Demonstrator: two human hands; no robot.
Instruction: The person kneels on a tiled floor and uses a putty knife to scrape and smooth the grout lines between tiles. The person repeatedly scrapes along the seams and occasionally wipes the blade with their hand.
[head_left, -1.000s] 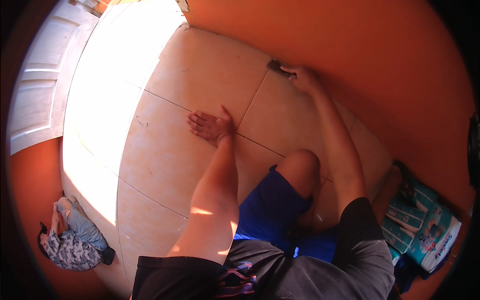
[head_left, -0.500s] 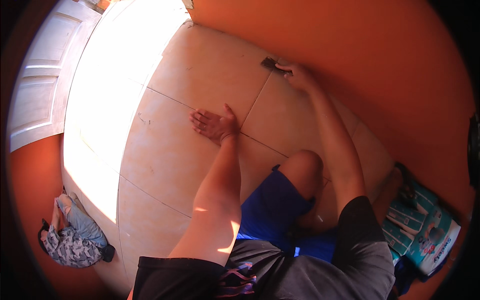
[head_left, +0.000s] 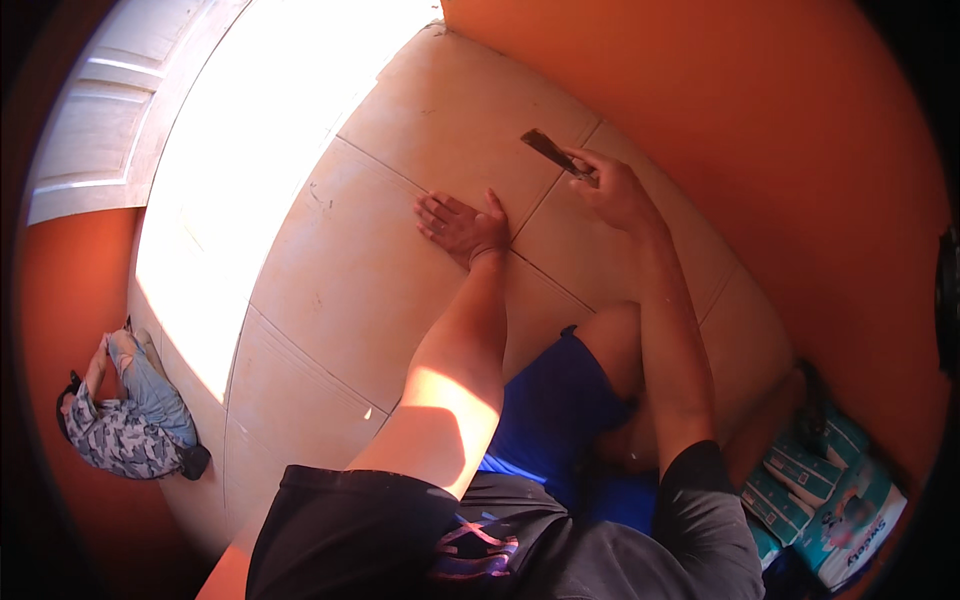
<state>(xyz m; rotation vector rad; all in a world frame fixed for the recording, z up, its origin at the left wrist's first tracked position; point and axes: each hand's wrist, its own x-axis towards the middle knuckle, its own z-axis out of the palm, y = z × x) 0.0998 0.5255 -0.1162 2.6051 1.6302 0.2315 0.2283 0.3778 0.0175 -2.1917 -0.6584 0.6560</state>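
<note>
While the left hand (head_left: 462,228) lay flat and spread on the tiled floor (head_left: 375,265) | the right hand (head_left: 615,192) gripped a dark flat-bladed tool (head_left: 548,150), far and right, near the orange wall (head_left: 700,100) | work seemed unfinished: faint smudges (head_left: 322,195) marked tiles leftward; completed share unclear

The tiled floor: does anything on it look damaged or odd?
Small dark marks on the pale tile, left of the left hand, stand out against its plainer surface; I can't tell whether they're scratches or dirt.
</note>
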